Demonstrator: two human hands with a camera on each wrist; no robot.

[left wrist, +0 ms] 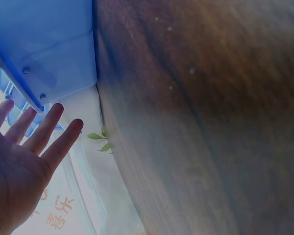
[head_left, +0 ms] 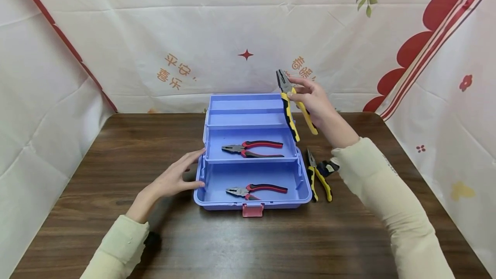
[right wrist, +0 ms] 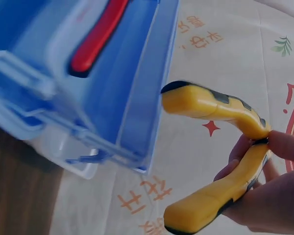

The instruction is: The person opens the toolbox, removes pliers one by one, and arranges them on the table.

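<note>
A pair of combination pliers (head_left: 288, 115) with yellow and black handles is in my right hand (head_left: 317, 100), pinched near the pivot. Its jaws point up and its handles (right wrist: 220, 188) hang spread apart, above the right side of the blue toolbox (head_left: 217, 175). At the toolbox's left wall is my left hand (head_left: 174, 179), fingers straight and spread, thumb near the front corner. One pair of red and black pliers (head_left: 263, 144) lies in the raised tray; another red and black pair (head_left: 267, 187) lies in the bottom compartment.
Yellow and black long-nose pliers (head_left: 312, 167) lie on the wooden table (head_left: 248, 249) just right of the toolbox. The toolbox stands open, its tiers stepped toward the back, with a pink latch (head_left: 252, 211) in front. A printed white cloth (head_left: 217, 55) hangs behind and along both sides.
</note>
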